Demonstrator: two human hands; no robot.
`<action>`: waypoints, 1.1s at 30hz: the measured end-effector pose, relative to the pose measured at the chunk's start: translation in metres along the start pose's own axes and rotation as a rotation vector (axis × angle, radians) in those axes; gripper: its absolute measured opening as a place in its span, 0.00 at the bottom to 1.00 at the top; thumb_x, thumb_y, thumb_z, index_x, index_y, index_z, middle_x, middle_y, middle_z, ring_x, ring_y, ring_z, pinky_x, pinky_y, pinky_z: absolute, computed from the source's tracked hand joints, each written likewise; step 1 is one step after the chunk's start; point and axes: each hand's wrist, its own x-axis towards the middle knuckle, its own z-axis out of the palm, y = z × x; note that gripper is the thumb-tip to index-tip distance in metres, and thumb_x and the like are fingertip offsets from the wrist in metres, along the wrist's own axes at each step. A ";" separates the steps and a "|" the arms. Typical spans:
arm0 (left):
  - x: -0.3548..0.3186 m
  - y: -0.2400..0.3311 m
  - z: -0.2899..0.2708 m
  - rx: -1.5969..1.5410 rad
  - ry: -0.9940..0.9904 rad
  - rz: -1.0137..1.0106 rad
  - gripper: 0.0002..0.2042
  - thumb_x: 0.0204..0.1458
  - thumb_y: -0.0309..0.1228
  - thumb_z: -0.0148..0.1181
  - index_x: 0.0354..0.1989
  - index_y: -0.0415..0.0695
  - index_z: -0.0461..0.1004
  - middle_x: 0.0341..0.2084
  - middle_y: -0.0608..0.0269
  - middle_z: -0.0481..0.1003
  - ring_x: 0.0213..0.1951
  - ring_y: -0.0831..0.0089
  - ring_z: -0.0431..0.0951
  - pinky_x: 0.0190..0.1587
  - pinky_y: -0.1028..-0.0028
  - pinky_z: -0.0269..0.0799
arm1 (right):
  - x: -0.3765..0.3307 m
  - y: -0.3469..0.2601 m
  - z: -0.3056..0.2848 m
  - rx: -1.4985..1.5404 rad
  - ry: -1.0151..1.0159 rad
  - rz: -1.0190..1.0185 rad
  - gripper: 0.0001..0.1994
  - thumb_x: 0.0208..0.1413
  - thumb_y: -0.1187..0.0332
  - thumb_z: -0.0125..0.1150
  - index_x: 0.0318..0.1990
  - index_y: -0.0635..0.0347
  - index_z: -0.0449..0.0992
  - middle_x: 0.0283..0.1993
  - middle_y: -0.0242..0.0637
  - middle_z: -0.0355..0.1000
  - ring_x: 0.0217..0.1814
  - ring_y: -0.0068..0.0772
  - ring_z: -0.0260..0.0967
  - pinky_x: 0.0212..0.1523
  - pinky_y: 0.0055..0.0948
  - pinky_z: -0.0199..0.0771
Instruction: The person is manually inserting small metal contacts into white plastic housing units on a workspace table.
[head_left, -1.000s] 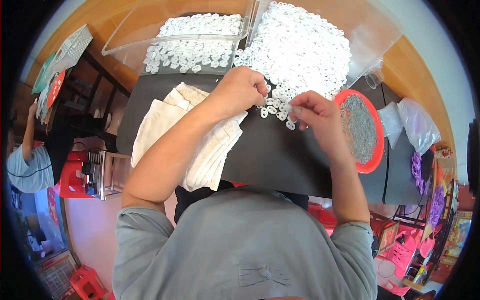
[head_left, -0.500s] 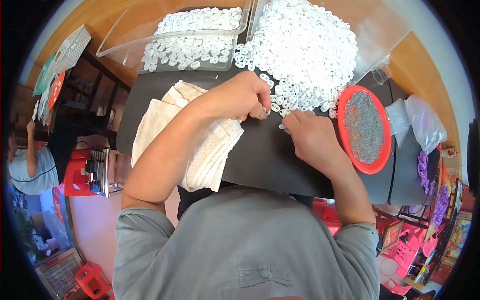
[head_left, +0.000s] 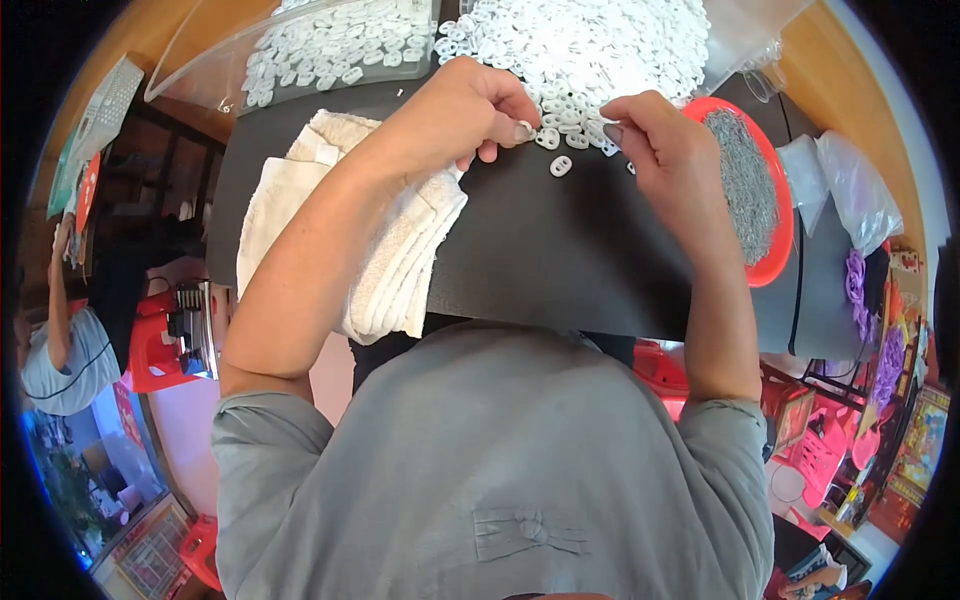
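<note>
Red-and-yellow printed panel [head_left: 918, 445], far right; lettering too small to read. Small white piece [head_left: 524, 131], pinched in left hand [head_left: 465, 108]. Right hand [head_left: 670, 148]: fingertips close together by heap of white oval two-holed pieces [head_left: 590, 50]; whether gripping one, cannot tell. Loose white oval piece [head_left: 561, 167] on dark table [head_left: 560, 260], between hands. Red oval basket [head_left: 768, 272], right; folded cream cloth [head_left: 268, 215], left. Person in light-blue shirt [head_left: 75, 370], far left.

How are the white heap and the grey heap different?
The white heap has oval pieces with holes; the grey heap looks thin and wiry. The white heap looks bigger than the grey heap. The white heap spills onto the black table; the grey heap sits inside the red bowl. Both are loosely piled.
</note>
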 end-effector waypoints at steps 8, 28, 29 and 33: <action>0.001 -0.006 -0.001 -0.081 0.017 0.012 0.07 0.48 0.21 0.59 0.37 0.36 0.78 0.25 0.64 0.77 0.20 0.82 0.74 0.15 0.83 0.62 | -0.003 0.003 0.006 -0.151 -0.116 -0.074 0.07 0.54 0.76 0.59 0.40 0.59 0.77 0.34 0.39 0.75 0.34 0.34 0.74 0.37 0.27 0.72; -0.009 0.042 0.045 -0.572 0.145 0.040 0.06 0.54 0.22 0.57 0.36 0.29 0.74 0.25 0.51 0.77 0.23 0.70 0.78 0.20 0.76 0.70 | -0.002 -0.011 -0.006 0.901 -0.037 0.335 0.05 0.59 0.69 0.58 0.37 0.60 0.75 0.29 0.24 0.71 0.30 0.13 0.64 0.30 0.15 0.60; -0.007 0.040 0.047 -0.579 0.137 0.039 0.06 0.54 0.22 0.57 0.36 0.29 0.74 0.25 0.51 0.77 0.23 0.70 0.78 0.20 0.76 0.70 | -0.001 -0.009 -0.005 0.893 -0.036 0.343 0.05 0.59 0.69 0.58 0.37 0.60 0.75 0.29 0.24 0.71 0.30 0.13 0.64 0.30 0.15 0.60; 0.004 0.019 0.044 -0.580 0.140 0.079 0.07 0.54 0.25 0.59 0.35 0.31 0.74 0.24 0.54 0.76 0.21 0.73 0.76 0.19 0.77 0.68 | 0.000 0.000 -0.011 0.580 0.016 0.246 0.05 0.56 0.71 0.60 0.34 0.63 0.75 0.26 0.27 0.71 0.27 0.17 0.64 0.29 0.19 0.61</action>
